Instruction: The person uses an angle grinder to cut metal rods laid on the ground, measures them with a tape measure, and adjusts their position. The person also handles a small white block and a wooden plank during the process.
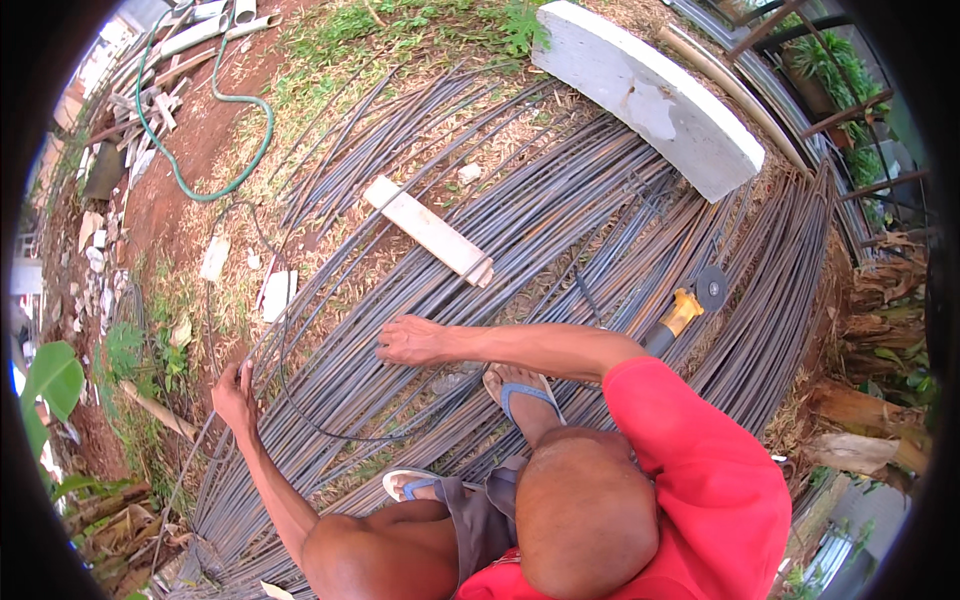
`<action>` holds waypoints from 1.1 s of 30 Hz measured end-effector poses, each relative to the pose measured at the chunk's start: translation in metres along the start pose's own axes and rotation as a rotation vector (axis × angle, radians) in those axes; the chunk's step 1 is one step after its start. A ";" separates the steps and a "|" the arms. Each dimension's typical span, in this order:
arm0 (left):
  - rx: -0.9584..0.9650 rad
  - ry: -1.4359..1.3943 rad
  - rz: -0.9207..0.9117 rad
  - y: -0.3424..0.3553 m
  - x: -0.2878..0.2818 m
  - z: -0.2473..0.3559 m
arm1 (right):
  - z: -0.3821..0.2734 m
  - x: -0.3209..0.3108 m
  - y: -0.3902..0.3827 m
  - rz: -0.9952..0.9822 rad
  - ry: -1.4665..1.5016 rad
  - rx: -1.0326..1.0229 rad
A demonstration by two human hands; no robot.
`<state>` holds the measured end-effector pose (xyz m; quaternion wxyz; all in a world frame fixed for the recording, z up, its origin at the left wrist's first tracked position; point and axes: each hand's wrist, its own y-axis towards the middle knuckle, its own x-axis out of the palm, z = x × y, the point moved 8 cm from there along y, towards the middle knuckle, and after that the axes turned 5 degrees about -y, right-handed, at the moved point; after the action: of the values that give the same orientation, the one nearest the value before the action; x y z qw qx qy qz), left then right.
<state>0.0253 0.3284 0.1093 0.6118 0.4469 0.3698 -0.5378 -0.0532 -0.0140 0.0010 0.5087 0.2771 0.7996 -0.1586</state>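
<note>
Long, thin steel rods lie in a wide bundle across the ground, running from lower left to upper right. At the bundle's left edge, my left hand is closed with thumb and fingers around a thin rod. Farther right, my right hand rests low over the middle of the bundle, its fingers curled down among the rods. Its fingertips are hidden, so what they grip does not show. A yellow and black angle grinder with a dark disc lies on the rods beyond my right forearm.
A short pale board lies across the rods. The large grey-white slab stands at the far right. A dark cable loops between my hands. Back left are a green hose and scrap wood. My sandalled feet are among the rods.
</note>
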 end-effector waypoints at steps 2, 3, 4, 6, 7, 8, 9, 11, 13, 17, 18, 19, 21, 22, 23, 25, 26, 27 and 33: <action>0.010 -0.034 0.048 0.002 -0.001 0.019 | 0.006 -0.008 0.005 -0.026 0.083 -0.037; 0.022 -0.054 0.034 0.012 0.001 0.044 | 0.021 -0.012 -0.005 0.124 0.066 -0.043; 0.029 -0.068 0.024 0.022 0.002 0.063 | 0.043 -0.010 -0.016 0.153 0.130 -0.018; 0.052 0.047 0.019 0.035 0.001 0.080 | 0.068 -0.040 -0.026 0.183 0.079 -0.024; 0.052 0.087 0.021 0.039 0.002 0.086 | 0.069 -0.069 -0.034 0.181 -0.037 -0.036; 0.074 0.110 0.024 0.050 0.007 0.103 | 0.079 -0.088 -0.051 0.182 -0.100 -0.003; 0.087 0.092 0.020 0.061 0.013 0.121 | 0.093 -0.098 -0.065 0.141 -0.108 0.072; 0.101 0.084 0.025 0.081 0.028 0.159 | 0.117 -0.115 -0.088 0.068 -0.117 0.199; 0.129 0.029 0.002 0.096 0.045 0.192 | 0.135 -0.125 -0.112 0.051 -0.112 0.317; 0.117 0.000 -0.091 0.110 0.082 0.208 | 0.157 -0.135 -0.143 0.153 -0.071 0.470; 0.113 -0.014 -0.115 0.112 0.095 0.198 | 0.158 -0.135 -0.147 0.187 -0.058 0.494; 0.104 -0.023 -0.127 0.116 0.102 0.185 | 0.150 -0.142 -0.144 0.293 -0.087 0.452; 0.165 -0.090 -0.072 0.111 0.111 0.166 | 0.134 -0.148 -0.148 0.492 -0.151 0.553; 0.198 -0.132 -0.051 0.107 0.113 0.167 | 0.125 -0.146 -0.158 0.584 -0.186 0.611; 0.158 -0.134 -0.140 0.105 0.124 0.161 | 0.118 -0.139 -0.171 0.635 -0.136 0.715; 0.217 -0.199 -0.138 0.099 0.134 0.155 | 0.107 -0.116 -0.176 0.537 0.004 0.877; 0.245 -0.230 -0.137 0.096 0.139 0.149 | 0.105 -0.106 -0.175 0.487 0.076 0.954; 0.294 -0.228 -0.118 0.096 0.141 0.159 | 0.103 -0.101 -0.172 0.483 0.044 0.973; 0.135 -0.288 -0.266 0.090 0.186 0.147 | 0.116 -0.090 -0.161 0.421 0.049 1.064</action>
<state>0.1373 0.1303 -0.0032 0.5506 0.3525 0.2974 -0.6958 -0.0370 -0.2299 0.0279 0.3009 0.6518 0.5488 -0.4283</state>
